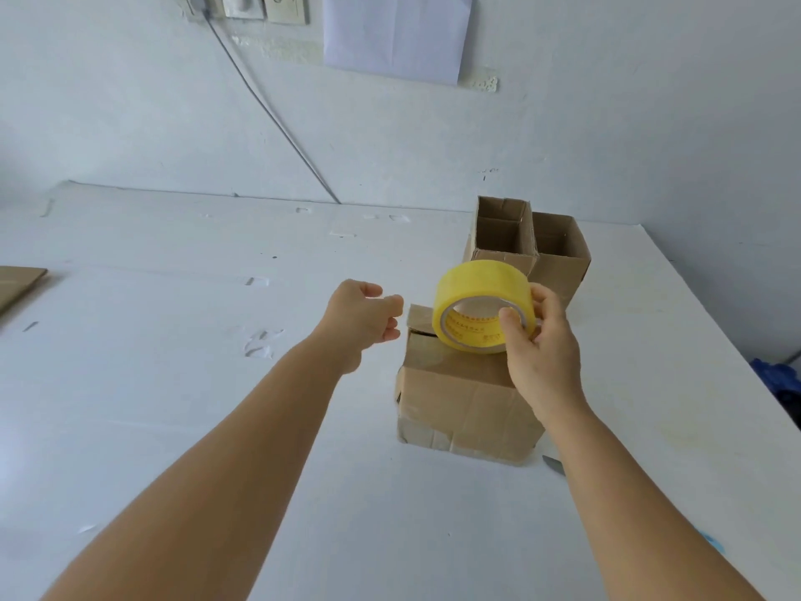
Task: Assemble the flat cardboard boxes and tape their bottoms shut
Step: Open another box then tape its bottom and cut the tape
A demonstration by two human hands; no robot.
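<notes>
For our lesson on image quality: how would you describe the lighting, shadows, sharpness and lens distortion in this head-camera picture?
Head view: soft, even light with a bluish cast; only faint shadow beside the closed cardboard box; no strong glare on the tape roll; the left hand and right hand look slightly soft; wide-angle lens stretches the forearms and tilts the table edge.
</notes>
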